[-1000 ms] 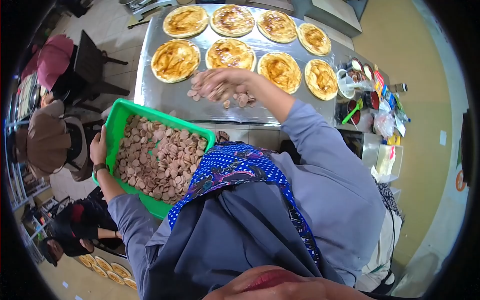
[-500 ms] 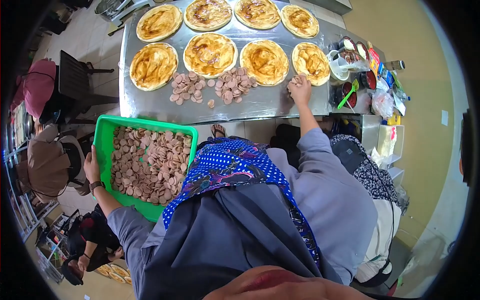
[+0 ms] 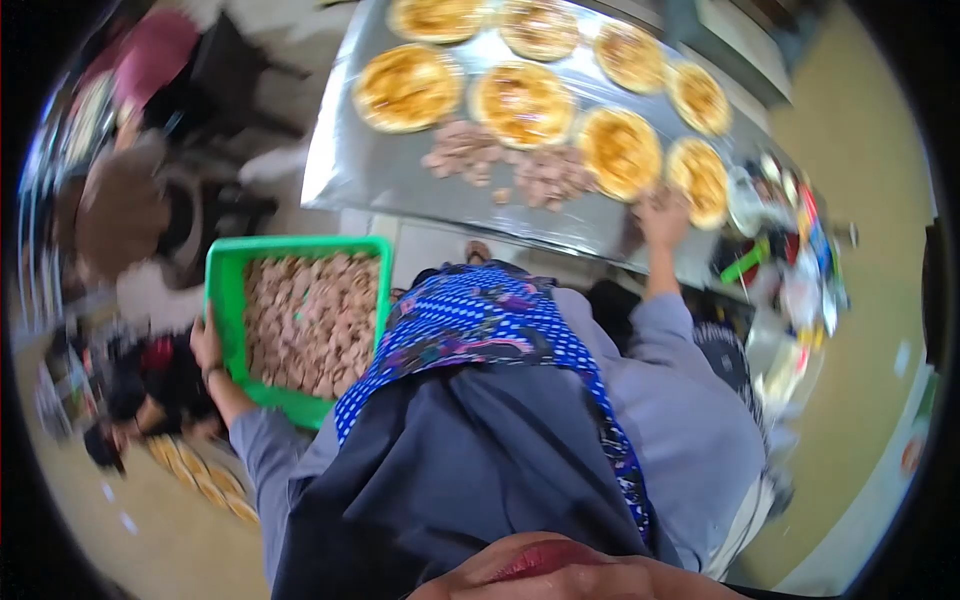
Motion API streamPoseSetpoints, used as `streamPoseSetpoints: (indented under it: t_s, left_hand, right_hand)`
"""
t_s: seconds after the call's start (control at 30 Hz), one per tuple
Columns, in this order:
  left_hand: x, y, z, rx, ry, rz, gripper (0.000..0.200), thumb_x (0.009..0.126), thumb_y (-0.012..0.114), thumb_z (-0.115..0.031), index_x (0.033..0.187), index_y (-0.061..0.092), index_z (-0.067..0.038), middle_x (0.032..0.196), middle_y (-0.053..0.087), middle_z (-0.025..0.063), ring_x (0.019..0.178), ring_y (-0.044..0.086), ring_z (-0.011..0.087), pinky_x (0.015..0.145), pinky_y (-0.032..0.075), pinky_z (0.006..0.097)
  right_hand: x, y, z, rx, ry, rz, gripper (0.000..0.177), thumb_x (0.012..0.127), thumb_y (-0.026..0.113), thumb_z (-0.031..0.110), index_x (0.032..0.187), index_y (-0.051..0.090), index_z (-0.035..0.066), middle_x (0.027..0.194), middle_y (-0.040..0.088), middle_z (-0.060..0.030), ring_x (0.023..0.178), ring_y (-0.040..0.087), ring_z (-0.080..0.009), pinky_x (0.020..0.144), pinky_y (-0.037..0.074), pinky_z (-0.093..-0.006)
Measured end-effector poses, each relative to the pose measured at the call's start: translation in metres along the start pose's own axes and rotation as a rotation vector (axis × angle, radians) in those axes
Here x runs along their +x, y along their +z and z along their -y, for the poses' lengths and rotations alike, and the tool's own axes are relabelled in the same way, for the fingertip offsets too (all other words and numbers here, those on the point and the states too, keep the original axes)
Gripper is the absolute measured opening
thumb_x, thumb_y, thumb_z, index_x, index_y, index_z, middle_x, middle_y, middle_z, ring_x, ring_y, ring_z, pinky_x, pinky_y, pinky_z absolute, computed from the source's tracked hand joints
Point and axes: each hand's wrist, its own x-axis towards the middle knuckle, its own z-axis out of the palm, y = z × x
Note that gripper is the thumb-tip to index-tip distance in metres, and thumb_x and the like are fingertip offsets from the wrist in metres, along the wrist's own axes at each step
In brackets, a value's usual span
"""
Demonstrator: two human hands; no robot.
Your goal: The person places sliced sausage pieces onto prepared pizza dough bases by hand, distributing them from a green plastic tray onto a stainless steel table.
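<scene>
My left hand (image 3: 206, 345) grips the left side of a green plastic tub (image 3: 225, 290), its fingers closed on the rim. Thin round pinkish-brown slices (image 3: 315, 320), which look like sausage, fill most of the tub's floor. On the metal table my right hand (image 3: 662, 215) reaches down beside the near right sauced dough round (image 3: 697, 180). Its fingers are smeared by motion, and I cannot tell whether slices lie under them. Two loose piles of the same slices, a left pile (image 3: 462, 152) and a right pile (image 3: 550, 177), rest along the table front, with a lone slice (image 3: 501, 196) before them.
Two rows of sauced dough rounds (image 3: 520, 103) cover the metal table (image 3: 390, 185). Bowls, a green spatula (image 3: 745, 260) and packets crowd its right end. A dark chair (image 3: 235, 80) stands left. Farther back, a person (image 3: 165, 385) is beside more rounds (image 3: 205, 480).
The view has swung, so the table appears tilted and farther right. My left hand still holds the tub; my right hand remains by the near right round, with its fingers now blurred.
</scene>
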Motion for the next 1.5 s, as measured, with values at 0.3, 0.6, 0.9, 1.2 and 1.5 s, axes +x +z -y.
streamPoseSetpoints:
  t_s: [0.3, 0.6, 0.9, 1.2, 1.5]
  left_hand:
    - [-0.066, 0.04, 0.097, -0.068, -0.429, -0.12, 0.071, 0.085, 0.05, -0.076, 0.127, 0.07, -0.023, 0.123, 0.07, 0.0132, 0.117, 0.065, 0.032, 0.1, 0.05, 0.0442]
    - [-0.126, 0.043, 0.093, -0.115, -0.621, -0.17, 0.072, 0.083, 0.054, -0.077, 0.114, 0.075, -0.015, 0.111, 0.074, 0.0133, 0.109, 0.068, 0.0318, 0.091, 0.053, 0.0429]
    - [-0.165, 0.047, 0.101, -0.099, -0.736, -0.276, 0.072, 0.082, 0.057, -0.075, 0.118, 0.073, -0.014, 0.12, 0.071, 0.0127, 0.115, 0.066, 0.0299, 0.096, 0.052, 0.0425]
    - [-0.213, 0.043, 0.083, -0.084, -0.858, -0.388, 0.07, 0.075, 0.071, -0.066, 0.123, 0.071, -0.015, 0.123, 0.07, 0.0129, 0.116, 0.065, 0.0307, 0.097, 0.051, 0.0439]
    - [-0.255, 0.024, 0.053, -0.225, -0.963, -0.57, 0.065, 0.081, 0.068, -0.063, 0.123, 0.071, -0.013, 0.121, 0.071, 0.015, 0.112, 0.067, 0.0313, 0.096, 0.051, 0.0431]
  right_hand:
    - [0.091, 0.095, 0.185, 1.554, 0.823, 1.09, 0.037, 0.093, 0.067, 0.032, 0.113, 0.069, 0.002, 0.1, 0.071, -0.0099, 0.095, 0.066, -0.0226, 0.077, 0.051, -0.0331]
    - [0.212, 0.163, 0.288, 1.442, 0.457, 1.203, 0.036, 0.097, 0.058, 0.025, 0.127, 0.064, 0.007, 0.11, 0.067, -0.0123, 0.1, 0.064, -0.0271, 0.081, 0.053, -0.0394]
    - [0.035, 0.115, 0.549, 1.407, -0.254, 1.881, 0.034, 0.1, 0.06, 0.013, 0.132, 0.057, 0.002, 0.102, 0.061, -0.0025, 0.087, 0.056, -0.0103, 0.075, 0.046, -0.0228]
    - [-0.14, -0.001, 0.629, 0.946, -1.573, 2.259, 0.029, 0.098, 0.063, 0.014, 0.126, 0.065, 0.004, 0.129, 0.064, -0.0104, 0.12, 0.058, -0.0168, 0.1, 0.048, -0.0321]
    - [-0.049, 0.088, 0.662, 1.154, -0.73, 2.118, 0.027, 0.098, 0.064, 0.021, 0.119, 0.065, 0.005, 0.117, 0.066, -0.0077, 0.101, 0.064, -0.0202, 0.082, 0.052, -0.0351]
